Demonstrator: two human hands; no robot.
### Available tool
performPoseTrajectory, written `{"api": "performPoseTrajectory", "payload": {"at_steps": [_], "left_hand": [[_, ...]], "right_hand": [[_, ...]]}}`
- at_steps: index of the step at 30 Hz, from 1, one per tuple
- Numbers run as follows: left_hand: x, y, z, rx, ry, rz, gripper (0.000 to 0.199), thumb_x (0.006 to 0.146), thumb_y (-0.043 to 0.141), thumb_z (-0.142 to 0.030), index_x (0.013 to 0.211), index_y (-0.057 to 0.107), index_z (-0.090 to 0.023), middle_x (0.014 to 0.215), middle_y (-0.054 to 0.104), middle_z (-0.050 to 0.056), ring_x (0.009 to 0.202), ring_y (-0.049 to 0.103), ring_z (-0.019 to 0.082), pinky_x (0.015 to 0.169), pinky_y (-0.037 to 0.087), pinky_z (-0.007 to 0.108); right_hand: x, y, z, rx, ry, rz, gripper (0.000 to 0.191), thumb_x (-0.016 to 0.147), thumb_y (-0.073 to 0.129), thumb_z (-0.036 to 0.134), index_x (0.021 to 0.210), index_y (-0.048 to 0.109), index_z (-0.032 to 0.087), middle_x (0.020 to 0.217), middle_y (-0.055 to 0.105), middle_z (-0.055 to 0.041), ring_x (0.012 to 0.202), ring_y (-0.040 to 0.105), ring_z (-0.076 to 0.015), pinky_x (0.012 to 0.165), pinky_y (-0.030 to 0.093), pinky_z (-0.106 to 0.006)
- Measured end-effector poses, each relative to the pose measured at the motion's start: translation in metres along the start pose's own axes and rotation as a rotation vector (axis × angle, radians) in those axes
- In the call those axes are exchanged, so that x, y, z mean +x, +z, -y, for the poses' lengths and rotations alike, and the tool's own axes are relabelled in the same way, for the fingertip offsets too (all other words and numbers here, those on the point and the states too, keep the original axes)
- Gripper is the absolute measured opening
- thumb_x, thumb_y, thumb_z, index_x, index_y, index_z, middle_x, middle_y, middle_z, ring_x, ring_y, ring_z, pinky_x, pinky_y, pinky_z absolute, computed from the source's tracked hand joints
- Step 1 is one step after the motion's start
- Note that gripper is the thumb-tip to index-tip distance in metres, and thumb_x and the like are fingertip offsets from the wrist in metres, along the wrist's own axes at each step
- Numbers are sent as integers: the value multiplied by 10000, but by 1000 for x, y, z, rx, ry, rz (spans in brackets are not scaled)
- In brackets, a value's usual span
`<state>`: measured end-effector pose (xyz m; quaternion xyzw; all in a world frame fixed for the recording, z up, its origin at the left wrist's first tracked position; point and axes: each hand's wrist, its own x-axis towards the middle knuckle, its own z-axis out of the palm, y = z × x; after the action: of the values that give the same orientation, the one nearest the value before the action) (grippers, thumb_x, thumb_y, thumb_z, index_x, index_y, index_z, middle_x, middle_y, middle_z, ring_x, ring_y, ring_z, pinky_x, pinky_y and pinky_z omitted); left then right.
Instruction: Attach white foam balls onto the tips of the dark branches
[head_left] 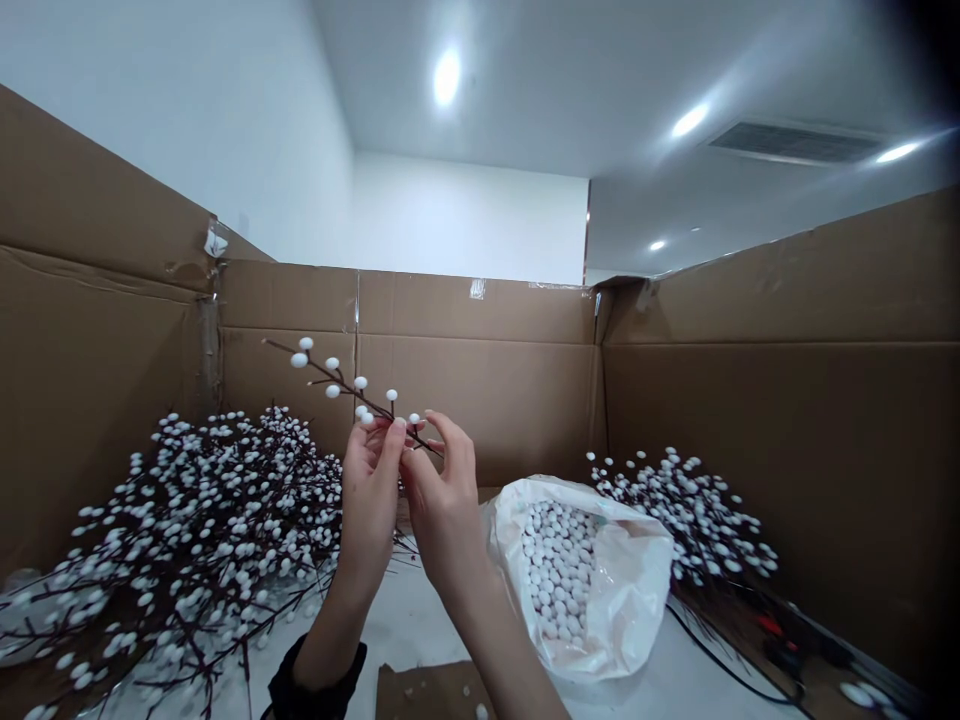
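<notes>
Up in front of the cardboard wall is a thin dark artificial berry branch with several white berries along it, slanting up to the left. My left hand grips its lower part between thumb and fingers. Close beside it, my right hand is pinched near a berry at the branch's lower end. Whether a loose berry sits between the right fingertips is hidden. Below and to the right, a white plastic bag stands open, filled with loose white berries.
A large heap of berry branches lies at left, and a smaller bunch at right behind the bag. Cardboard walls enclose the white table. A cardboard piece lies at the front, a black cable at right.
</notes>
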<state>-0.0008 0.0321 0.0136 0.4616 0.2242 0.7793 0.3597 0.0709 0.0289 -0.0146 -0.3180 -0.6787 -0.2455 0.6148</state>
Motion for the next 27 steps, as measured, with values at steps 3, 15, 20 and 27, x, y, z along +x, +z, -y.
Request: {"api": "performPoseTrajectory", "payload": {"at_steps": [3,15,20,27], "left_hand": [[2,0,1,-5,9,-35,331,731,690,-415,892,554,-159,848,657,23,766,639,130,690,499,228],[33,-26,-9,-55,109,-116,74,692,580,-190,765,572,-182,732,682,1,741,653,147,711,472,244],[36,-32,-16,-20,88,-49,60,662,534,-149,691,548,-199,636,643,-21,671,643,128,729,477,228],[22,-16,-4,96,-11,62,88,685,498,-189,769,481,-206,664,669,-19,600,616,143,678,448,273]], "right_hand": [[0,2,-1,-50,-34,4,229,919,432,108,999,622,210,1333,446,-134,1256,433,-244,924,520,-379],[17,-34,-28,102,-168,-168,191,842,443,145,936,602,193,962,628,-76,947,572,-191,829,496,-341],[11,-71,-105,-141,747,326,208,914,414,214,874,615,184,846,646,-45,823,600,-182,768,474,-330],[-50,-82,-182,-97,1074,570,208,923,549,320,1025,612,150,976,641,-44,792,628,-139,690,546,-297]]}}
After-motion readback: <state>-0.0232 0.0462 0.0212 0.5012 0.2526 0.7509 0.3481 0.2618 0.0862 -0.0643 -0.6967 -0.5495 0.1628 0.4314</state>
